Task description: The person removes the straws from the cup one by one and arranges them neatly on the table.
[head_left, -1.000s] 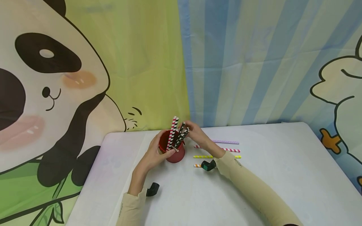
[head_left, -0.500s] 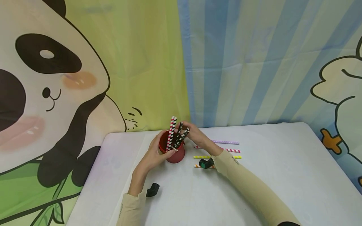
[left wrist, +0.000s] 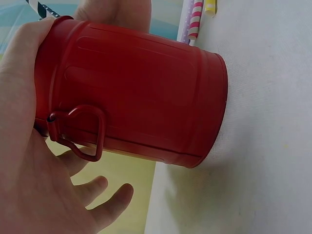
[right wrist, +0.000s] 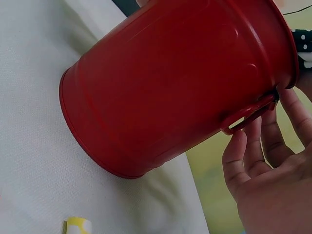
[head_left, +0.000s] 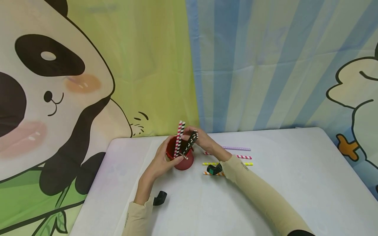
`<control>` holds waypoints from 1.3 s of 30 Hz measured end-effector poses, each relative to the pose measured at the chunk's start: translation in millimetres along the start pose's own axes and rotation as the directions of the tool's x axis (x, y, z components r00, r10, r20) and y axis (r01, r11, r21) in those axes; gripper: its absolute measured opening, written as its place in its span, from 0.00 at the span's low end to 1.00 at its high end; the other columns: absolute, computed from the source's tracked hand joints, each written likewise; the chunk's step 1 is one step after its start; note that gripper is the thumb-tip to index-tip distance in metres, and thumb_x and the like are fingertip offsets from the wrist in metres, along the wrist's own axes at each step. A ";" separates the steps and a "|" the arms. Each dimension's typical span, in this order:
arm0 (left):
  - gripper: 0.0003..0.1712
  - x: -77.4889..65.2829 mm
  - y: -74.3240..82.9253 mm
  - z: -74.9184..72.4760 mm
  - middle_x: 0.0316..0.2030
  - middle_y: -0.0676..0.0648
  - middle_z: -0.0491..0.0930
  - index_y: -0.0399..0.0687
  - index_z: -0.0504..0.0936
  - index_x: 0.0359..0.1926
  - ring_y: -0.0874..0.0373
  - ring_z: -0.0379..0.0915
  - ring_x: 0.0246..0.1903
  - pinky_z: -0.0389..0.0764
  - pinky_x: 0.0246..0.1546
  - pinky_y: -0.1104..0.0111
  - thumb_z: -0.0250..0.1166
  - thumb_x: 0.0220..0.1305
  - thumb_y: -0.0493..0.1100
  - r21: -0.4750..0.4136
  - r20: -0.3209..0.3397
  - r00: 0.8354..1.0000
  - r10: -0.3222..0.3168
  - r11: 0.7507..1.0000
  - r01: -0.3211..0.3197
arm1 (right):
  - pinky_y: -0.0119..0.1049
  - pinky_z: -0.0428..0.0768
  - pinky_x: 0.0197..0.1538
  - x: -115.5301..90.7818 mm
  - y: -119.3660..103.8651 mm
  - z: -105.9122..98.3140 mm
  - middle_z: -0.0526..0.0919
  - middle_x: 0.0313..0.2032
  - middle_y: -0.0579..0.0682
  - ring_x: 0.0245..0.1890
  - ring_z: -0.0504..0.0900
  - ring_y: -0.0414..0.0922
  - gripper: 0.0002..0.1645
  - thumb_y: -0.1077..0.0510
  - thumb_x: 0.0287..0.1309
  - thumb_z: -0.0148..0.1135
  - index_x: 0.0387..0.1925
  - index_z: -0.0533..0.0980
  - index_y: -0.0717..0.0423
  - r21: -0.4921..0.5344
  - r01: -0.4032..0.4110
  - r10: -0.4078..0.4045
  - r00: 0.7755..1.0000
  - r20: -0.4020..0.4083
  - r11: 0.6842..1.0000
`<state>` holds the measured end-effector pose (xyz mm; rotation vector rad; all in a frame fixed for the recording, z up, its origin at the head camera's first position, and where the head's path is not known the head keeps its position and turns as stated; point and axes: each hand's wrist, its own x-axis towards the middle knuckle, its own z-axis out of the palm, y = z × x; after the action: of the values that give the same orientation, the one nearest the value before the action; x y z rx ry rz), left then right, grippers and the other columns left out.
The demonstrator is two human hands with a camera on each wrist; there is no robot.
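A small red metal bucket (head_left: 184, 164) tilts a little in my left hand (head_left: 160, 160). That hand grips it at the rim, thumb in front, some fingers spread behind in the left wrist view. Two striped straws, one a red-and-white straw (head_left: 178, 139), and several black dotted straws (head_left: 192, 139) stick up from the bucket. My right hand (head_left: 202, 139) reaches over the far right rim, its thumb among the straws. In the right wrist view its fingers (right wrist: 236, 151) curve beside the wire handle (right wrist: 248, 114); I cannot tell whether it pinches a straw.
Right of the bucket lie a purple straw (head_left: 239, 148), a pink-striped straw (head_left: 245, 157), a yellow straw (head_left: 209, 163) and an orange-striped straw (head_left: 208, 173) on the white table (head_left: 280, 183). Printed curtains (head_left: 159, 82) hang behind the table.
My right hand has shifted left over the rim, its fingers moving in toward the striped straws. One black dotted straw has gone out of sight behind the others. My left hand keeps its hold.
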<state>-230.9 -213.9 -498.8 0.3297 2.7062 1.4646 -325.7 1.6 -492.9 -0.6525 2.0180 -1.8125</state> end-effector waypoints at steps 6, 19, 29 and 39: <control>0.53 -0.1 0.7 -0.2 0.71 0.56 0.60 0.70 0.53 0.76 0.53 0.56 0.71 0.69 0.66 0.46 0.73 0.56 0.62 0.000 0.000 1.000 0.001 1.000 -0.001 | 0.40 0.81 0.38 0.2 -0.5 -0.8 0.83 0.42 0.51 0.41 0.80 0.47 0.17 0.46 0.64 0.65 0.48 0.78 0.52 0.018 0.003 -0.003 1.000 0.000 1.000; 0.54 0.1 0.6 -0.1 0.70 0.54 0.61 0.64 0.53 0.77 0.52 0.56 0.70 0.71 0.65 0.46 0.74 0.56 0.61 -0.012 -0.002 1.000 -0.003 1.000 0.003 | 0.40 0.74 0.54 -1.1 -9.9 -5.4 0.79 0.44 0.49 0.49 0.75 0.46 0.12 0.52 0.65 0.63 0.43 0.74 0.55 0.125 -0.050 0.059 0.996 -0.065 0.991; 0.53 0.1 0.6 0.8 0.68 0.56 0.63 0.70 0.54 0.76 0.54 0.58 0.68 0.73 0.63 0.48 0.74 0.56 0.62 -0.015 -0.006 1.000 0.002 1.000 -0.002 | 0.41 0.72 0.57 -4.0 -20.8 -12.3 0.80 0.43 0.45 0.50 0.77 0.45 0.08 0.55 0.66 0.63 0.40 0.73 0.52 0.158 -0.001 0.015 0.996 -0.089 0.987; 0.53 -0.8 -0.5 1.4 0.68 0.55 0.62 0.72 0.53 0.76 0.53 0.58 0.68 0.75 0.61 0.49 0.74 0.55 0.63 -0.022 -0.006 1.000 -0.010 1.000 0.010 | 0.42 0.69 0.54 -12.2 -37.2 -20.9 0.78 0.40 0.43 0.49 0.74 0.46 0.05 0.57 0.66 0.60 0.40 0.71 0.50 0.228 0.042 -0.022 0.996 -0.086 0.973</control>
<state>-229.9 -213.2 -500.0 0.3101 2.6904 1.4947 -323.1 22.9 -454.1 -0.5519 1.8180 -2.0833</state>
